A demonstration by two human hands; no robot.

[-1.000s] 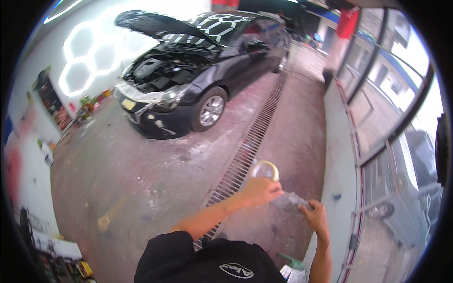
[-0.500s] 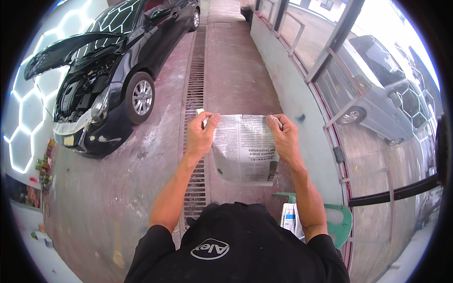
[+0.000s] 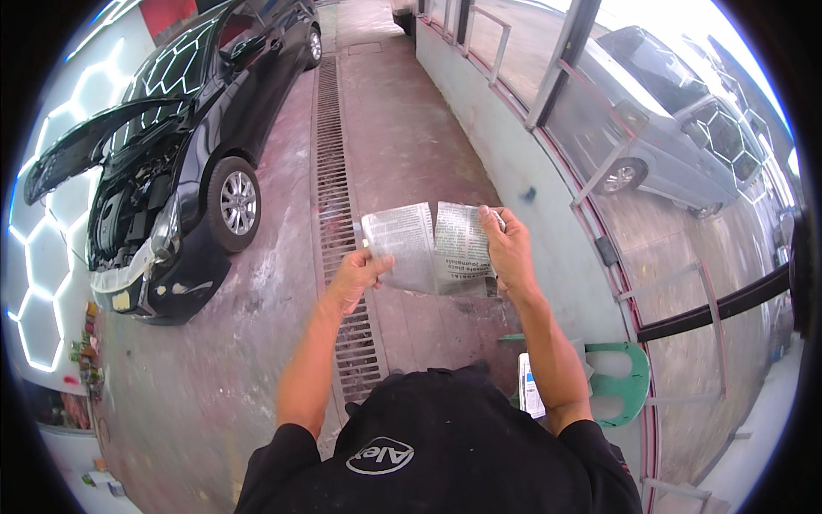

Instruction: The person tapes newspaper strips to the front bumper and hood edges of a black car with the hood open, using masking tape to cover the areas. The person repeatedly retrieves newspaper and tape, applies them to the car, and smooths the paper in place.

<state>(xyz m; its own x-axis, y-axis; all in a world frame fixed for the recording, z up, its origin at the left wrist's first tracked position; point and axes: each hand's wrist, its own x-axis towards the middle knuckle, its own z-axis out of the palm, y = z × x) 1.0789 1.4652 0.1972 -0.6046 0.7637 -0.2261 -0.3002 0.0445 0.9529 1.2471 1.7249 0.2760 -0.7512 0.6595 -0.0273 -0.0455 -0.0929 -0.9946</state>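
A sheet of printed newspaper (image 3: pixel 402 242) is stretched between my two hands in front of my chest. From its top edge a split runs down the middle, parting it into a left and a right piece; the pieces seem joined lower down. My left hand (image 3: pixel 362 278) pinches the left piece low on its outer side. Beside those fingers shows a small pale yellowish thing (image 3: pixel 366 244), too small to name. My right hand (image 3: pixel 511 250) grips the upper right corner, thumb on top.
A black car (image 3: pixel 193 146) with its hood up stands at the left. A floor drain grate (image 3: pixel 336 171) runs ahead of me. On the right are a low wall (image 3: pixel 479 128), glass panes and a green plastic chair (image 3: pixel 634 385) bearing folded papers (image 3: pixel 531 385).
The newspaper was in one piece and is now split from the top. My left hand has moved down and toward me, while my right hand stays at about the same height.
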